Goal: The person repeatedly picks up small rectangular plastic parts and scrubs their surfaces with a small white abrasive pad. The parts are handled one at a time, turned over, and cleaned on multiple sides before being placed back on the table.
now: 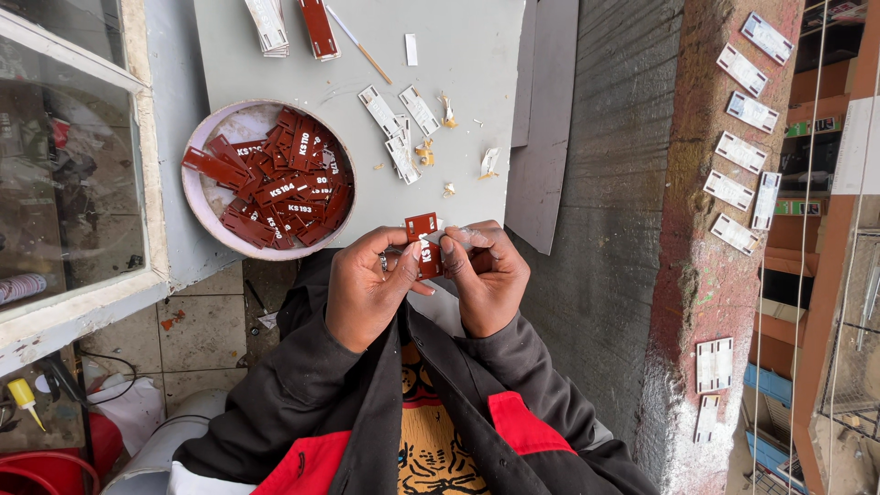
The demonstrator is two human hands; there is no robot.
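Grey tabletop spreads out beyond both hands. Round white bowl sits ahead-left of the left hand, heaped with dark red tags bearing white lettering. White tags lie loose just ahead of the hands, paper scraps near them. More white tags in a row on the reddish ledge, well off to the right of the right hand. Both hands meet at chest height, fingertips pinching one dark red tag between them; tag stands roughly upright, upper half clear of the fingers. Right hand possibly also grips a thin pale strip, too blurred to confirm.
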